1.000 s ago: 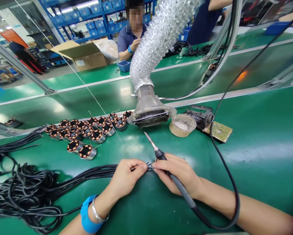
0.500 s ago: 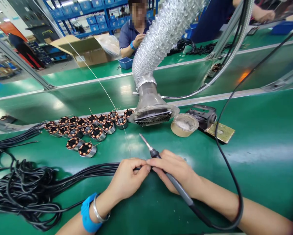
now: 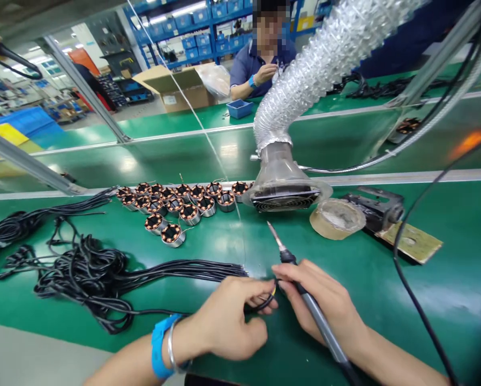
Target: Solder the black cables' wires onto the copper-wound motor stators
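My left hand [image 3: 236, 319] is closed on a black cable [image 3: 265, 304], which bends round between its fingers; a bit of yellow shows near the end. Held in my right hand [image 3: 324, 295] is a soldering iron [image 3: 320, 321], its bare tip pointing up and away over the bench. The right thumb and forefinger also meet at the cable's end, so the tip of the cable is partly hidden. Left of my hands lies a bundle of black cables [image 3: 192, 268] with stripped ends. Beyond it, several motor stators [image 3: 189, 213] with copper windings stand in rows.
A fume extractor hood [image 3: 283, 185] on a silver duct [image 3: 300, 91] hangs ahead. To its right are a tan round dish [image 3: 337, 222] and a dark metal fixture [image 3: 379, 209]. The iron's cord [image 3: 405, 279] loops at right. A co-worker [image 3: 260, 64] sits across the bench.
My view has swung left. The left hand has drawn slightly away from the right, and the cable's bend with its yellow part now shows between them. The soldering iron stays in my right hand.
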A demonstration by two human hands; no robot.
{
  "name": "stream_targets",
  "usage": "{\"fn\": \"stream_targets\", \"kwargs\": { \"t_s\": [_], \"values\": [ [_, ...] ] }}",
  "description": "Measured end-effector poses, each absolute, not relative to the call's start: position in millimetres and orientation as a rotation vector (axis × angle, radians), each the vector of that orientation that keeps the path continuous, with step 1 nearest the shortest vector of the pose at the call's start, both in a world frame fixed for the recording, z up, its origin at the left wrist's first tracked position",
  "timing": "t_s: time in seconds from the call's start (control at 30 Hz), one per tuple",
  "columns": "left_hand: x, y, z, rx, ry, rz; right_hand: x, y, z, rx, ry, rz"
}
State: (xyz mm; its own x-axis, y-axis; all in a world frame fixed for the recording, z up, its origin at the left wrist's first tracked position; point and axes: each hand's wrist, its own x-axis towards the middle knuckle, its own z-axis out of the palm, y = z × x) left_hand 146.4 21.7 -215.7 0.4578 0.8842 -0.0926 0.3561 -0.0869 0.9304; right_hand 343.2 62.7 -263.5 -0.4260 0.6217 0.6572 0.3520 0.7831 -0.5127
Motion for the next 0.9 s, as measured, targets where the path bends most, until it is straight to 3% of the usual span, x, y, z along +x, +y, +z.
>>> {"fn": "stream_targets", "kwargs": {
  "t_s": [0.17,0.37,0.63,0.8,0.9],
  "values": [
    [110.6,72.2,-198.3,1.958,1.617,0.399,358.2,64.4,-269.1,-0.68,-2.136,0.269],
    [98.0,144.2,-200.3,2.23,2.273,0.026,370.4,54.7,-270.2,-0.557,-2.154,0.421],
    [130.7,114.8,-204.8,2.369,2.033,0.035,387.2,60.1,-267.7,-0.549,-2.002,0.379],
    [119.7,110.0,-199.6,2.081,1.937,0.588,389.3,65.8,-277.1,-0.592,-1.9,0.382],
    [113.1,118.4,-208.2,1.911,1.8,0.597,389.9,71.5,-279.8,-0.65,-1.89,0.318]
  ]
}}
